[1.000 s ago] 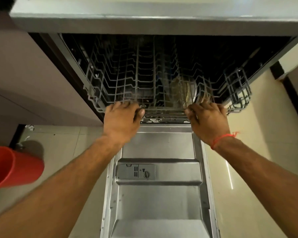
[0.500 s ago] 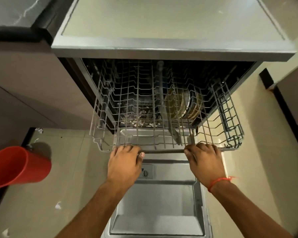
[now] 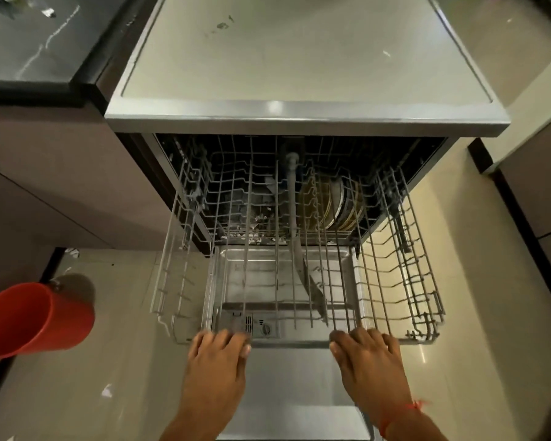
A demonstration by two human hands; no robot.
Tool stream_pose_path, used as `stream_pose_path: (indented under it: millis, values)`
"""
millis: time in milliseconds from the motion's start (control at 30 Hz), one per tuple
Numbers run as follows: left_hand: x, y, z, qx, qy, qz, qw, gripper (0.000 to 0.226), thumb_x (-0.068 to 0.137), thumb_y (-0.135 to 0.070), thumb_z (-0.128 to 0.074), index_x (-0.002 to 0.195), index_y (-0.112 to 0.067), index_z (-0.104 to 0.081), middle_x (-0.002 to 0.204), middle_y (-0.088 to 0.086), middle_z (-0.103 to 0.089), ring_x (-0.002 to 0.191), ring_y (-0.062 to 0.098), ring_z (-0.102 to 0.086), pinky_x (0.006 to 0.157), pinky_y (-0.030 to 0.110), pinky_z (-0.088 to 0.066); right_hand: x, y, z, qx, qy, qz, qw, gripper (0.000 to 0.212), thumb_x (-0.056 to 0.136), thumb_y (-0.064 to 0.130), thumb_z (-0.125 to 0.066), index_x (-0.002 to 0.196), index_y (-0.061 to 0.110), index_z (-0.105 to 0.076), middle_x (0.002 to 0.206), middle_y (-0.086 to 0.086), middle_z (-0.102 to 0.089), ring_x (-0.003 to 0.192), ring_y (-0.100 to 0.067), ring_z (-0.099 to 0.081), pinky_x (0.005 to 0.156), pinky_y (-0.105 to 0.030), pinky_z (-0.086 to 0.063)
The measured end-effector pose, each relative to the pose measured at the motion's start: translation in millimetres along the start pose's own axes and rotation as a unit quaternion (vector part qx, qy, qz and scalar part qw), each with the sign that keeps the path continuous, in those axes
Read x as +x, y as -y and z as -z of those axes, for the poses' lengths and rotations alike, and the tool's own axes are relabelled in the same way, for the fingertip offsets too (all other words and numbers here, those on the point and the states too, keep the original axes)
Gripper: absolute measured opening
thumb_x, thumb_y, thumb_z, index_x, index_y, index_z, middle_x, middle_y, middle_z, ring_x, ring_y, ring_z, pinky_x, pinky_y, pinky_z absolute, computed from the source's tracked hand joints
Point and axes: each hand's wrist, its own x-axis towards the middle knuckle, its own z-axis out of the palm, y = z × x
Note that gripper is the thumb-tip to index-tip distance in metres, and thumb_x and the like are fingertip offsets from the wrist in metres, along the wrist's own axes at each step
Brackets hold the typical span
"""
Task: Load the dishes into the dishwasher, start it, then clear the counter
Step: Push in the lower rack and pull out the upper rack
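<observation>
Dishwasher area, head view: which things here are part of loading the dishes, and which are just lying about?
Part of the job:
upper rack, gripped at its front rail by the left hand and the right hand
open dishwasher door
plates standing in the lower rack

Lying about:
red bucket on the floor
paper scrap on the floor

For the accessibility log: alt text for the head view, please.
Both hands, left hand and right hand, grip the front rim of the empty upper rack, pulled out over the open dishwasher door. Plates stand in the rack below; a red bucket sits on the floor.
</observation>
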Motion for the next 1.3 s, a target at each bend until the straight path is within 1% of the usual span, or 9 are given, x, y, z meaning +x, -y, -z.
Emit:
stream_pose_path:
  millis: [267, 367, 533, 600, 700, 833, 1033, 1167, 1300]
  values:
    - [-59, -1, -4, -0.002, 0.04, -0.009, 0.999, 0.023, 0.085, -0.04, -0.045, 0.092, -0.04, -0.066, 0.083, -0.019, -0.062, 0.076, 0.011, -0.063, 0.088, 0.033, -0.036, -61, 2, -14, 0.006, -0.038, -0.003, 0.999, 0.027, 0.089, 0.048, -0.041, 0.094, 0.044, -0.066, 0.079, 0.015, -0.058, 0.075, -0.014, -0.062, 0.081, -0.036, -0.035]
    - [-82, -8, 3, -0.013, 0.091, -0.001, 0.996, 0.025, 0.08, -0.037, -0.048, 0.093, -0.039, -0.069, 0.084, -0.017, -0.063, 0.076, 0.013, -0.066, 0.092, 0.035, -0.035, -81, -1, -9, -0.003, -0.008, -0.006, 1.0, 0.027, 0.087, 0.049, -0.041, 0.093, 0.046, -0.067, 0.078, 0.016, -0.059, 0.074, -0.012, -0.064, 0.076, -0.037, -0.048]
    - [-97, -16, 19, -0.049, 0.172, 0.01, 0.984, 0.033, 0.085, -0.035, -0.057, 0.117, -0.041, -0.062, 0.111, -0.018, -0.065, 0.109, 0.011, -0.065, 0.113, 0.036, -0.02, -91, -5, 4, -0.007, 0.075, -0.018, 0.997, 0.035, 0.092, 0.05, -0.036, 0.1, 0.044, -0.069, 0.085, 0.018, -0.061, 0.081, -0.012, -0.064, 0.077, -0.036, -0.051]
    - [-91, -23, 30, -0.045, 0.221, 0.015, 0.974, 0.042, 0.1, -0.037, -0.044, 0.142, -0.04, -0.046, 0.143, -0.014, -0.05, 0.142, 0.013, -0.04, 0.123, 0.035, -0.006, -91, -5, 7, 0.006, 0.105, -0.027, 0.994, 0.045, 0.091, 0.053, -0.03, 0.108, 0.042, -0.07, 0.094, 0.016, -0.065, 0.091, -0.016, -0.066, 0.085, -0.04, -0.052]
    - [-90, -23, 51, -0.041, 0.275, 0.033, 0.96, 0.054, 0.105, -0.041, -0.039, 0.157, -0.038, -0.024, 0.165, -0.007, -0.022, 0.155, 0.016, -0.011, 0.125, 0.035, -0.003, -93, 7, 24, 0.022, 0.167, -0.027, 0.985, 0.075, 0.082, 0.068, -0.006, 0.137, 0.045, -0.053, 0.132, 0.011, -0.057, 0.128, -0.018, -0.051, 0.111, -0.04, -0.035]
    - [-106, -24, 85, -0.134, 0.306, 0.107, 0.936, 0.056, 0.103, -0.041, -0.046, 0.156, -0.033, -0.028, 0.164, -0.002, -0.028, 0.15, 0.017, -0.027, 0.122, 0.035, -0.026, -108, 29, 66, 0.096, 0.213, -0.047, 0.971, 0.098, 0.068, 0.083, 0.009, 0.15, 0.045, -0.03, 0.156, 0.008, -0.035, 0.145, -0.015, -0.029, 0.119, -0.035, -0.023]
    - [-133, -45, 160, -0.303, 0.224, 0.223, 0.899, 0.059, 0.104, -0.046, -0.047, 0.158, -0.031, -0.028, 0.163, -0.005, -0.029, 0.149, 0.016, -0.031, 0.12, 0.03, -0.026, -126, 52, 117, 0.197, 0.2, -0.028, 0.959, 0.056, 0.098, 0.06, -0.033, 0.15, 0.04, -0.032, 0.158, 0.003, -0.033, 0.145, -0.019, -0.031, 0.119, -0.041, -0.029]
    - [-146, -56, 201, -0.389, 0.156, 0.264, 0.869, 0.055, 0.101, -0.053, -0.05, 0.152, -0.046, -0.03, 0.164, -0.009, -0.029, 0.149, 0.013, -0.03, 0.123, 0.034, -0.025, -119, 73, 157, 0.259, 0.171, 0.003, 0.951, 0.054, 0.098, 0.056, -0.038, 0.147, 0.035, -0.04, 0.153, 0.003, -0.039, 0.138, -0.021, -0.041, 0.113, -0.041, -0.037]
    - [-156, -59, 236, -0.434, 0.096, 0.28, 0.851, 0.06, 0.103, -0.05, -0.048, 0.157, -0.034, -0.027, 0.163, -0.008, -0.028, 0.15, 0.013, -0.026, 0.118, 0.026, -0.022, -105, 109, 191, 0.298, 0.144, 0.042, 0.943, 0.059, 0.097, 0.056, -0.038, 0.15, 0.029, -0.039, 0.154, -0.002, -0.04, 0.139, -0.023, -0.039, 0.115, -0.041, -0.034]
